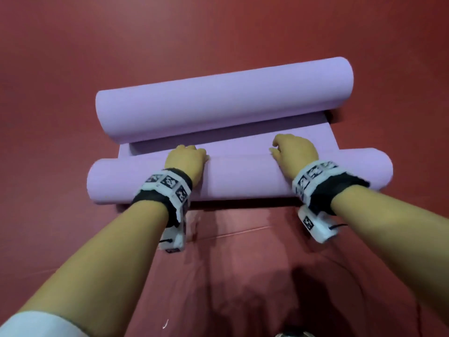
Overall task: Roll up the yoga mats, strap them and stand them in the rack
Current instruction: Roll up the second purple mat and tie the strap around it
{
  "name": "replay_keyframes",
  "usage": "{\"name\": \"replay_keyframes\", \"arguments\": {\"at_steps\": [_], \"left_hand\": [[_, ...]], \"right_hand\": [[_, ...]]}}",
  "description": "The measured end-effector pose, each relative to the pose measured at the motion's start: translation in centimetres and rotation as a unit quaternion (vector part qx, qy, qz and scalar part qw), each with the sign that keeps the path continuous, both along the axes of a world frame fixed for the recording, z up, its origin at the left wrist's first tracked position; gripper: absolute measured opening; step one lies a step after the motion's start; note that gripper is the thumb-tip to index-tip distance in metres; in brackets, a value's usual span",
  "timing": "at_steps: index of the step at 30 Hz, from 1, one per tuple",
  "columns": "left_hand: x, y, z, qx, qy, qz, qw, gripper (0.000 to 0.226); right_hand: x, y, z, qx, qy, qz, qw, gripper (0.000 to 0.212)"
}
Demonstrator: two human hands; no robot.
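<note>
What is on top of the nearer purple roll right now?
Both hands: the left hand and right hand rest on the nearer roll, fingers curled over its far side. The roll's surface beneath the palms is hidden.

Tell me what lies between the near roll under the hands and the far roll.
Between the near roll and the far roll lies a flat strip of the same purple mat, with no other object on it, seen in the head view.

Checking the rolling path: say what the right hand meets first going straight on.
Probably the far roll of the purple yoga mat; only a short flat strip lies before the right hand.
</note>
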State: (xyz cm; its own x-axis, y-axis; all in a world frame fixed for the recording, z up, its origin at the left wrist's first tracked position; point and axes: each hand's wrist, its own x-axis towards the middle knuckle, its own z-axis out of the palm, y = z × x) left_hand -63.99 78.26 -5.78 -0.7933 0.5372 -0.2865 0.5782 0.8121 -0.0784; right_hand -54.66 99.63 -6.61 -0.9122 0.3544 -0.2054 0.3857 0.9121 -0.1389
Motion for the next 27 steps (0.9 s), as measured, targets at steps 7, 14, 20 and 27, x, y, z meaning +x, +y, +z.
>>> {"name": "replay_keyframes", "arguments": {"at_steps": [7,14,20,27], "left_hand": [[2.5,-1.3,-2.4,-0.06,-0.075,-0.091,0.991,0.121],[1.5,-0.3,-0.8,-0.027,-0.134,-0.064,0.989,0.092],[4.6,-2.3,-1.4,-0.015,-0.355,-0.012,0.935,0.061],[1.5,-1.7,-2.4,-0.015,-0.443,0.072,0.893,0.082]], "right_hand": [[3.6,-3.5,-1.7,0.046,-0.062,0.154,0.985,0.11],[1.8,-2.8,0.3,0.086,-0.141,0.206,0.964,0.105],[2.7,-3.9,0.8,-0.012,-0.264,0.261,0.928,0.099],[-1.3,-3.1,1.3,-0.091,-0.361,0.225,0.901,0.089]]}}
